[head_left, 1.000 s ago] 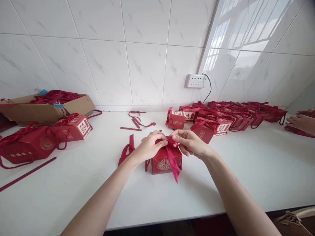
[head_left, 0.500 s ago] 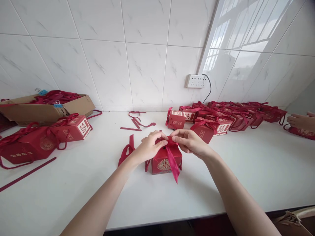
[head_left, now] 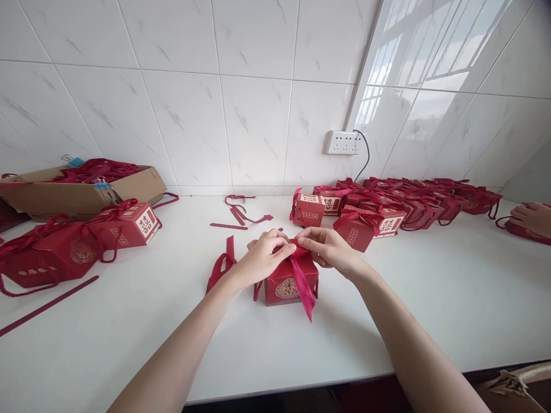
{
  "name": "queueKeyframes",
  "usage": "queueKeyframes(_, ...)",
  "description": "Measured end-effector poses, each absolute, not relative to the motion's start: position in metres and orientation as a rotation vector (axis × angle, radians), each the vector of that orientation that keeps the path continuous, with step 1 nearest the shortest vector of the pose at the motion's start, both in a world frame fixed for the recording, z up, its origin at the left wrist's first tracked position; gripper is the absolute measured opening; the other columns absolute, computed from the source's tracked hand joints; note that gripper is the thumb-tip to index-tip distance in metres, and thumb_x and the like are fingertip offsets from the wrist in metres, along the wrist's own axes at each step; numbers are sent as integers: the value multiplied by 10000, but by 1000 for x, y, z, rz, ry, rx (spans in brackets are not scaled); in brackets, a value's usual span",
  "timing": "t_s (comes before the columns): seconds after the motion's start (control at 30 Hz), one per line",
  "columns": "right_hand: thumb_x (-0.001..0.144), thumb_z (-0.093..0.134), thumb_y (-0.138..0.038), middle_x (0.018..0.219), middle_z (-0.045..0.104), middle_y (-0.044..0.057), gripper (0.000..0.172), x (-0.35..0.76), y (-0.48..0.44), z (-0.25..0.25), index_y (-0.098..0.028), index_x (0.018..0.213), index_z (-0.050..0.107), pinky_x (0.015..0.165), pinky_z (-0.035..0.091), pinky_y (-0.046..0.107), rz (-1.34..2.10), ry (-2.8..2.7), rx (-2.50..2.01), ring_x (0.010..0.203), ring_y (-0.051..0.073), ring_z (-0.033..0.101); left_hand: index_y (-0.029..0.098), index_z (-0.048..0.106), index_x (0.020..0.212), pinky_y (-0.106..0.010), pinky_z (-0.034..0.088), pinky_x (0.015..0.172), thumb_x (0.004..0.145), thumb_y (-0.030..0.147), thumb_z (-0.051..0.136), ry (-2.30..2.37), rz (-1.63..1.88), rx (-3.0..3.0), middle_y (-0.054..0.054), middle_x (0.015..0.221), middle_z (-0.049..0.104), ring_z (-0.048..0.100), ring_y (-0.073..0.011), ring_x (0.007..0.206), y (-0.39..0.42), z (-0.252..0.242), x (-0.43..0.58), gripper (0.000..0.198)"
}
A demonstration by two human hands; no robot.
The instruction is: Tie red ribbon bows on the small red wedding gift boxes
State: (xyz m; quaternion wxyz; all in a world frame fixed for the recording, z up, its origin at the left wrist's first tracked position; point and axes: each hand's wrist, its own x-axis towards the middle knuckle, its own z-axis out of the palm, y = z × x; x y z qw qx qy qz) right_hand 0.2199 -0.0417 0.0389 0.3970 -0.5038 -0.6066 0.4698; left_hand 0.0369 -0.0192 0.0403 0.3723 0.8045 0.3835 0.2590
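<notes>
A small red gift box (head_left: 284, 285) with a round gold emblem stands upright on the white table before me. Over its top, my left hand (head_left: 270, 252) pinches the red ribbon (head_left: 303, 289) between thumb and fingers. From the other side my right hand (head_left: 323, 245) grips the same ribbon, its fingertips close to the left thumb. One ribbon end hangs down the front of the box. My fingers partly hide the knot or loop. Twisted cord handles show at both sides of the box. Behind my left wrist lies a loose red ribbon (head_left: 221, 267).
Ribbon scraps (head_left: 241, 215) lie near the tiled wall. More tied red boxes (head_left: 355, 229) crowd the right rear, and others (head_left: 124, 226) stand left by a cardboard carton (head_left: 86, 195) of ribbons. Another person's hand (head_left: 531, 218) rests on a box at far right.
My right fingertips have shifted very slightly toward the left thumb on the ribbon. At far right, the other person's hand has moved a little.
</notes>
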Motion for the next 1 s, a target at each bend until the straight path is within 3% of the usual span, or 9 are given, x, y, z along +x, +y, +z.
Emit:
queueKeyframes(0.23,719,649,-511,642,490,-29,352,218,-43,40,-185,842,601,425,237,213,995,-1582,-1343,510,74,369,204,617,692,-435,360,963,835,448,491,1049,699,2031,-33,1055,566,511,-233,1033,-20,39,40,310)
queueKeyframes(0.37,748,577,-611,584,387,-49,424,223,-41,40,-190,754,525,407,205,208,987,-1478,-1484,479,66,303,204,617,687,-439,355,965,815,452,526,1080,764,2005,-41,1043,593,516,-253,1059,-19,35,42,293)
queueKeyframes(0.5,735,544,-686,556,302,-55,532,228,-40,40,-185,611,419,405,184,217,1052,-1578,-1549,471,62,259,199,604,655,-405,382,934,808,438,538,1102,780,2009,-41,1014,607,529,-252,1055,-20,34,45,291)
queueKeyframes(0.57,733,557,-677,544,299,-57,528,228,-40,39,-180,602,439,408,182,219,1049,-1652,-1538,464,58,245,200,603,679,-377,396,916,809,438,540,1093,789,2002,-32,988,610,543,-230,1019,-20,34,44,279)
queueKeyframes(0.7,745,575,-633,547,356,-50,480,226,-39,36,-174,631,498,405,217,213,1048,-1658,-1512,457,58,292,227,591,906,-291,418,851,821,451,526,1054,965,1927,-18,1022,612,545,-183,987,-16,39,29,248)
queueKeyframes(0.77,758,571,-615,560,391,-42,462,226,-38,36,-174,637,509,402,249,214,1081,-1640,-1505,453,61,330,219,570,887,-261,414,778,825,457,511,1135,1030,1863,-15,973,610,545,-166,925,-12,43,19,253)
queueKeyframes(0.83,767,578,-587,582,431,-29,436,227,-38,36,-171,645,524,401,286,213,1117,-1633,-1483,469,70,378,198,514,722,-247,372,638,816,489,507,1263,923,1816,4,754,553,511,-135,719,-10,48,11,306)
queueKeyframes(0.9,774,586,-555,600,461,-14,411,228,-37,36,-166,651,535,400,317,209,1142,-1625,-1464,499,81,417,190,399,602,-250,265,522,795,557,501,1328,734,1801,37,587,386,370,-99,537,-10,50,7,427)
queueKeyframes(1.0,773,600,-521,600,471,-9,383,230,-37,37,-159,660,551,393,331,199,1163,-1599,-1466,523,87,433,193,353,588,-256,174,492,754,652,490,1319,596,1818,51,568,273,255,-86,490,-12,49,8,507)
